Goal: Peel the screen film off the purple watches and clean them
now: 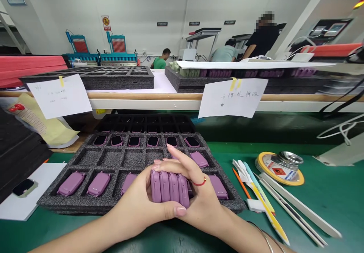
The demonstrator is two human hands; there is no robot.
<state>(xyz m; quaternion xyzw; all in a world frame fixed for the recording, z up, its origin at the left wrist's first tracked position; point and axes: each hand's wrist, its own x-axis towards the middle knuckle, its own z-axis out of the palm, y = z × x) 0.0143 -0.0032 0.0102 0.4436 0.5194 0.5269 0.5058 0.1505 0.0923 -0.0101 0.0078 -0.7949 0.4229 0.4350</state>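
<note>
My left hand (139, 200) and my right hand (206, 192) are closed together around a row of several purple watch cases (170, 188), standing on edge side by side. My left thumb lies across the lower front of the row, and the fingers of both hands cover its top. Beneath and behind them is a black foam tray (136, 171) with square compartments. Purple watch cases lie back up in its front row, such as this case (99, 184) at the left. Further back is a row of watches (134, 141) with dark screens facing up. My hands hide some of the tray's compartments.
On the green table (290, 215), right of the tray, lie a yellow-and-white tool (263, 203), long white strips (301, 205) and a yellow-labelled tin (280, 167). A watch (24, 187) rests on white paper at left. Behind stands a shelf (148, 96) with more trays.
</note>
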